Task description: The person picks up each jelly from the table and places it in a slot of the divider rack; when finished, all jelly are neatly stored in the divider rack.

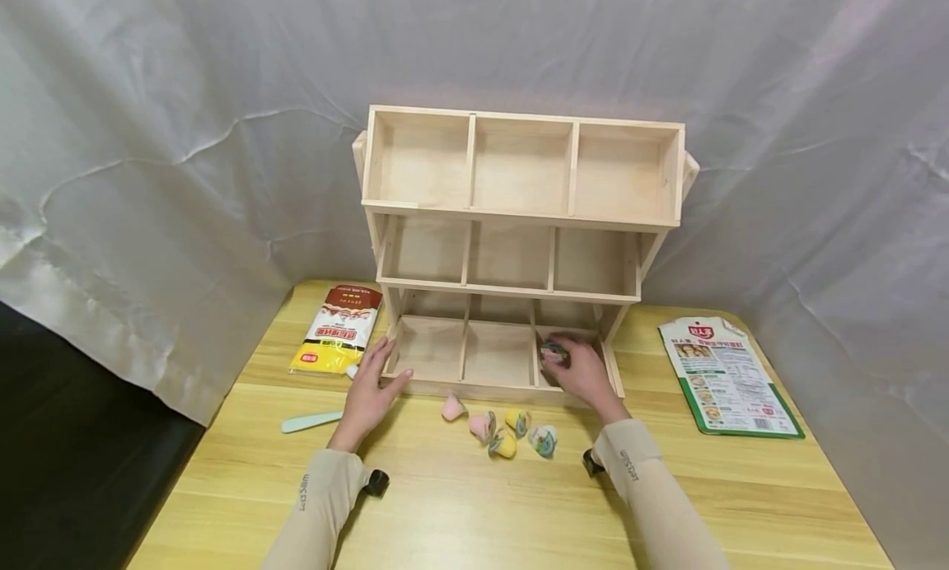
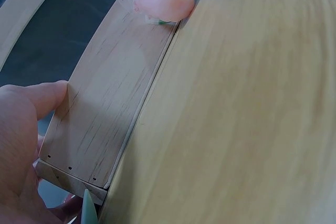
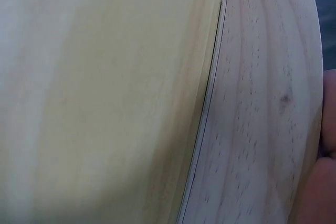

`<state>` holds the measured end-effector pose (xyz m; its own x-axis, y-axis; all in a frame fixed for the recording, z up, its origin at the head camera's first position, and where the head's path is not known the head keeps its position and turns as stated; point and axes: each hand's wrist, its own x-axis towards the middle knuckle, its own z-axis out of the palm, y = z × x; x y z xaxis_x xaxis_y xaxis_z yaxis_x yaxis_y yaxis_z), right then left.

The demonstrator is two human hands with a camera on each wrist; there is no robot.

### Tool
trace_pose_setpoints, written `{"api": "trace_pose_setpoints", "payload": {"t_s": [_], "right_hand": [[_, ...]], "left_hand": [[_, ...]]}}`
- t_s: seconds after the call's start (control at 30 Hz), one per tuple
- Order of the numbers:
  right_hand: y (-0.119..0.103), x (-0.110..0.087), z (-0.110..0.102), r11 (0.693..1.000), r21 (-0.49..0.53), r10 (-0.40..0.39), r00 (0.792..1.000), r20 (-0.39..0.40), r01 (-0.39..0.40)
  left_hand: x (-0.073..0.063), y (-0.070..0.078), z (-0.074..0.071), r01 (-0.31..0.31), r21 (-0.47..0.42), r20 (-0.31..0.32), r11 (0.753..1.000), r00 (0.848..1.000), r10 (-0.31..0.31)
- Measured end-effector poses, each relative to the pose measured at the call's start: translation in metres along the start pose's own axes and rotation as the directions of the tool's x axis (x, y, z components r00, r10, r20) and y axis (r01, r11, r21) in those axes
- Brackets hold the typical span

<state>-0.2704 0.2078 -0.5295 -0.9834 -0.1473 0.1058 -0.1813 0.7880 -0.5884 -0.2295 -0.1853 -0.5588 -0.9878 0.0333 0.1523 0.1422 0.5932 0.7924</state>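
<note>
A three-tier wooden rack [image 1: 524, 216] with several compartments stands on the table. My right hand [image 1: 583, 374] reaches into its bottom right compartment and holds a small jelly cup [image 1: 553, 353] with a printed lid. In the right wrist view only part of that hand's fingers [image 3: 329, 129] shows at the board's edge, and the cup is hidden. My left hand [image 1: 368, 394] rests at the rack's bottom left front corner, fingers spread. In the left wrist view its thumb touches the top edge of the front board [image 2: 105, 98].
In front of the rack lie pink jelly cups [image 1: 482, 426], yellow ones [image 1: 504, 444] and a whitish one [image 1: 544, 440]. A pale green spatula-like tool [image 1: 311, 422] and a red, white and yellow packet [image 1: 338, 329] lie left. On the right is a green-and-white packet [image 1: 730, 376].
</note>
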Motion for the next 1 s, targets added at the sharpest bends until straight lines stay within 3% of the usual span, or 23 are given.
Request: {"api": "trace_pose_setpoints", "payload": {"t_s": [0.2, 0.33, 0.53, 0.73, 1.0], "right_hand": [[-0.003, -0.008, -0.008, 0.992, 0.035, -0.114, 0.981, -0.157, 0.121], [-0.012, -0.024, -0.020, 0.987, 0.064, -0.132, 0.973, -0.191, 0.146], [-0.017, -0.065, -0.032, 0.980, 0.112, -0.149, 0.980, -0.132, 0.164], [-0.018, -0.104, -0.021, 0.974, 0.152, -0.165, 0.985, -0.046, 0.170], [-0.031, -0.126, -0.006, 0.980, 0.162, -0.133, 0.985, 0.107, 0.114]], "left_hand": [[0.000, 0.000, 0.001, -0.016, -0.010, -0.011, 1.000, 1.000, 0.016], [-0.002, 0.000, -0.001, -0.007, -0.022, -0.018, 1.000, 1.000, 0.007], [-0.002, 0.000, -0.001, -0.016, -0.015, -0.014, 1.000, 1.000, 0.016], [0.001, 0.000, -0.002, -0.028, -0.003, -0.013, 1.000, 1.000, 0.028], [-0.001, 0.001, 0.000, -0.032, -0.006, -0.014, 0.999, 0.999, 0.032]]}}
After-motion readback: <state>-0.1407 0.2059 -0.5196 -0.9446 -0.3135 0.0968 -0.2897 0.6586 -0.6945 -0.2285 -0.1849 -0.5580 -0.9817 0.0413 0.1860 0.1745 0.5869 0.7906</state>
